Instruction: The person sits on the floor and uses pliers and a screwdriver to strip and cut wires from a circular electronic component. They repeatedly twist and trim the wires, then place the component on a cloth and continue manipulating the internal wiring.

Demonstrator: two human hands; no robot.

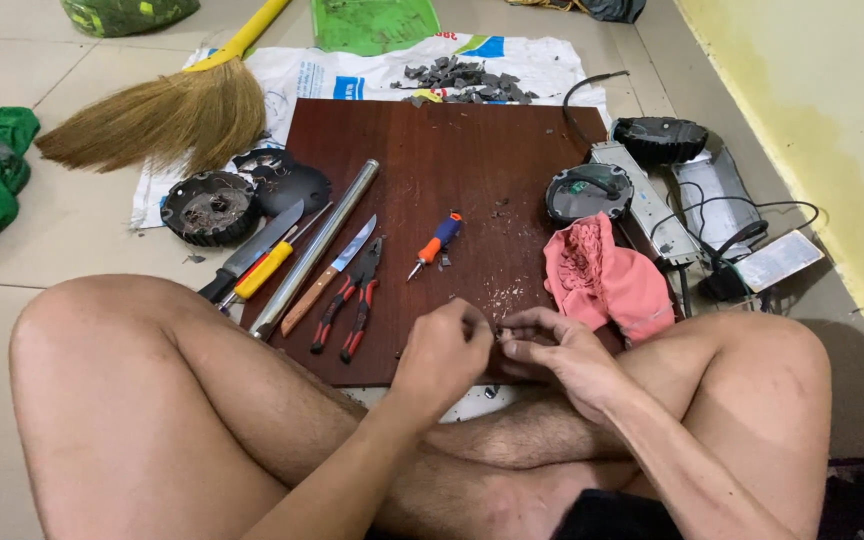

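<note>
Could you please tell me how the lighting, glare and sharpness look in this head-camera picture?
Head view: soft, even light with faint shadows; a sheen on the dark red-brown wooden board; the steel tube gleams; the left hand and right hand look slightly soft, hiding whatever they pinch; edges bow slightly.

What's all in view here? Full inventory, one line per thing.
board: 1, dark red-brown, on floor before the legs
pliers: 1, red-black handles, board left
knives: 2, one wood-handled on board, one large at its left edge
screwdrivers: 2, orange-blue mid-board, yellow-handled at left edge
metal tube: 1, silver, board left
round black parts: 4, two left, two right
pink cloth: 1, board right
broom: 1, straw, yellow handle, upper left
grey scraps: pile, on white sack
left hand: pinching something tiny
right hand: fingertips meeting left's
</note>
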